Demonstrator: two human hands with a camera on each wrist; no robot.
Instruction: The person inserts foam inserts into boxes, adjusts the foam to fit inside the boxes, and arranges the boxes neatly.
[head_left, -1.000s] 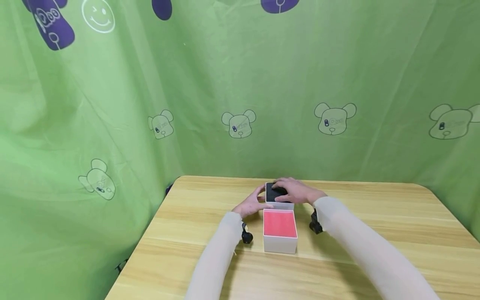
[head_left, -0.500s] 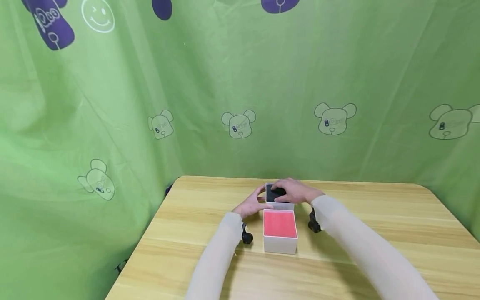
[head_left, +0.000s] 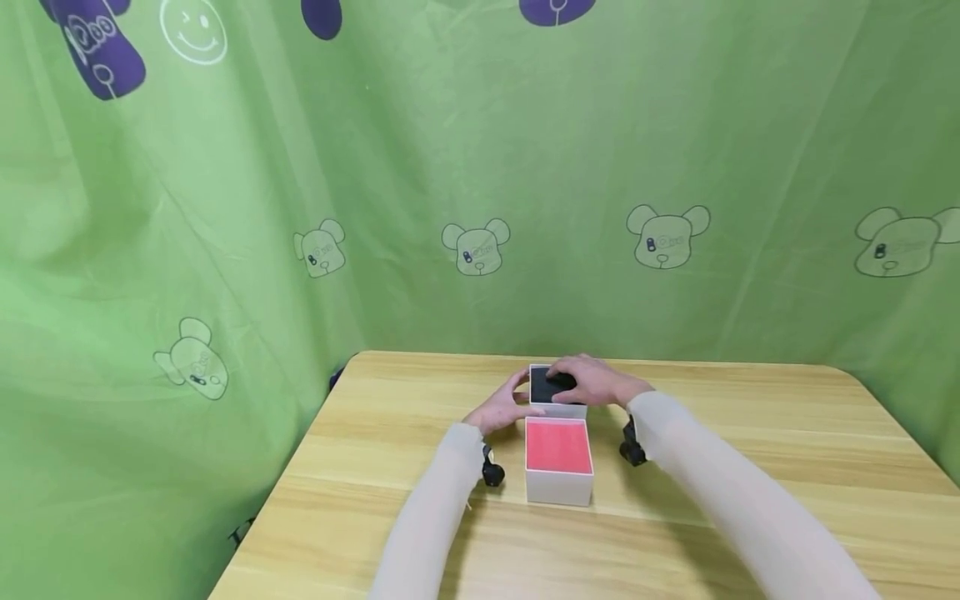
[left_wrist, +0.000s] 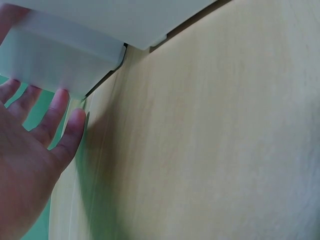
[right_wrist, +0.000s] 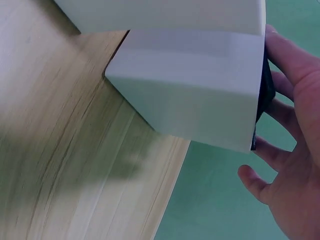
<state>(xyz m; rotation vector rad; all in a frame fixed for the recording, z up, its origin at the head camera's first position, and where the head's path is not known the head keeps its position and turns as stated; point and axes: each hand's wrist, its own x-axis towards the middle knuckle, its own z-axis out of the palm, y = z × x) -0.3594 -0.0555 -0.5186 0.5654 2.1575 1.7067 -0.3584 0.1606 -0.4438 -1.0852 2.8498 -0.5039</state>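
Observation:
Two white boxes stand one behind the other on the table. At the far white box [head_left: 567, 411], my left hand [head_left: 498, 410] holds the left side, thumb at the near face and fingers along the side. In the left wrist view the fingertips [left_wrist: 61, 95] meet its wall. Black material [head_left: 542, 386] fills the top of this box. Over it, my right hand [head_left: 596, 383] grips a raised black piece [right_wrist: 266, 87], which bulges above the rim in the right wrist view. Its exact kind is hidden by the fingers.
Close in front stands the near white box [head_left: 558, 488], open at the top and showing a flat red surface [head_left: 557, 446] inside. Both rest on a wooden table [head_left: 390, 442]. A green printed curtain [head_left: 555, 308] hangs behind the table's far edge.
My right hand has shifted very slightly to the right over the black material in the last half second. The left hand and both boxes keep their places.

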